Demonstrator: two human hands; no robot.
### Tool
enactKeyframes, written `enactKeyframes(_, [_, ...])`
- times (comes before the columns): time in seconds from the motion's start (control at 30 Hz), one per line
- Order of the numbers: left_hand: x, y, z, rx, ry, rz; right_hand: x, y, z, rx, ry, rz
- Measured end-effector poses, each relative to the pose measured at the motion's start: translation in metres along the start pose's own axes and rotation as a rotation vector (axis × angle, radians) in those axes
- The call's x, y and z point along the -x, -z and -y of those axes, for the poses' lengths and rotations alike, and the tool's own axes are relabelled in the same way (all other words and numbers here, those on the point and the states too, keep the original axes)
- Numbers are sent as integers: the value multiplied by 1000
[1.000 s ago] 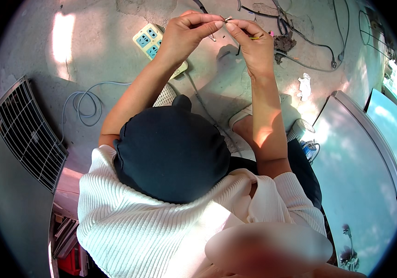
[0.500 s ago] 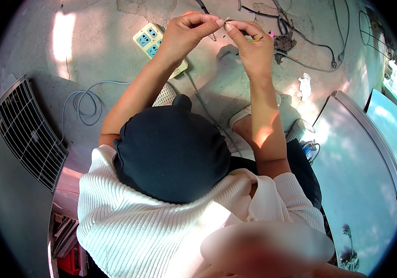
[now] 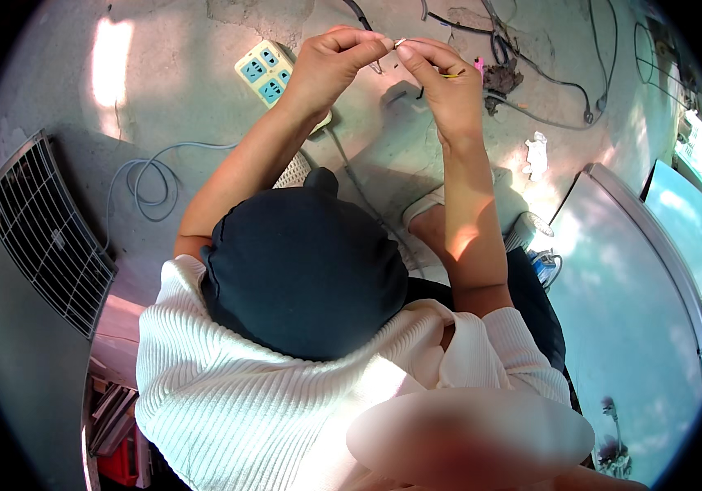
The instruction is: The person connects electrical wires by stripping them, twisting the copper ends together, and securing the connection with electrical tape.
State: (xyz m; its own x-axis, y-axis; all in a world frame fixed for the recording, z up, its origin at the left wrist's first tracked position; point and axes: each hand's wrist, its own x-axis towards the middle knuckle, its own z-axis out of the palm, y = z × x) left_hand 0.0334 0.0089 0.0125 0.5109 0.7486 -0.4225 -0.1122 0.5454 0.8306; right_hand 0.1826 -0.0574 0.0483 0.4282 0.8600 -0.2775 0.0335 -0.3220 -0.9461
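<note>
Right of the power strip (image 3: 254, 70), left hand (image 3: 336, 64) and right hand (image 3: 446, 75) clamp fingertips on thin wires (image 3: 401, 41); far below it, a red box (image 3: 118, 463), contents unclear.

Cream rectangular power strip (image 3: 257, 72): blocks us beside our left hand (image 3: 330, 65).
Black cable tangle (image 3: 493, 33): obstructs us beyond our right hand (image 3: 451, 86).
Grey concrete floor (image 3: 177, 86): we could pass left of the power strip.

Cracked grey floor (image 3: 191, 106); bright sunlight patch (image 3: 112, 65) upper left.
</note>
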Motion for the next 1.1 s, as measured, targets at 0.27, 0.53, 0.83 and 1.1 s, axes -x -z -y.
enactKeyframes(0.27, [4, -1, -5, -25, 1, 15, -1, 3, -2, 77, -6, -4])
enactKeyframes(0.53, [4, 0, -5, -75, -12, 20, 0, 5, 6, 389, 199, -20])
enactKeyframes(0.83, [0, 3, -1, -92, 3, -12, 3, -2, 4, 807, 589, -135])
enactKeyframes(1.1, [3, 2, -2, -82, 70, -49, 7, -4, -6, 935, 809, -148])
